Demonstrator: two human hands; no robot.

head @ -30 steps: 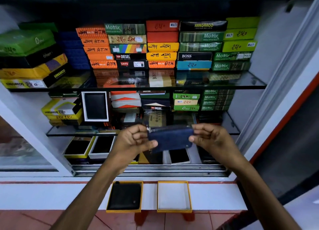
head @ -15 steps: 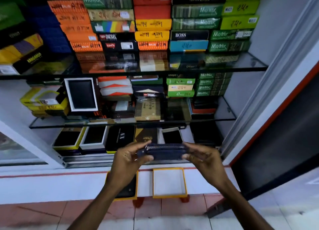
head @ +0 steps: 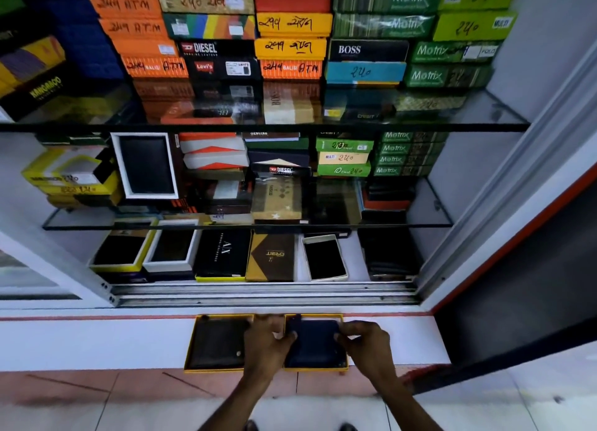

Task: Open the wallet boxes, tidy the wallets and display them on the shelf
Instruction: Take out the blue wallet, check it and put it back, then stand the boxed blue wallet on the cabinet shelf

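A: Since a moment ago the blue wallet (head: 315, 343) came down from the shelf front into the right yellow box (head: 342, 367) on the ledge (head: 97, 343).

B: The left hand (head: 263, 346) and right hand (head: 368, 346) pinch its two side edges. It looks light, soft and a little smooth; the edges are the best hold.

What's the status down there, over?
Left hand and right hand both on the blue wallet. Wallet sits in the right yellow-rimmed box. Brown wallet boxed alongside. Nothing in the way.

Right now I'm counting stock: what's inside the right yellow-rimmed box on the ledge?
A navy wallet, gripped by the left hand and right hand. Anything beneath it is hidden.
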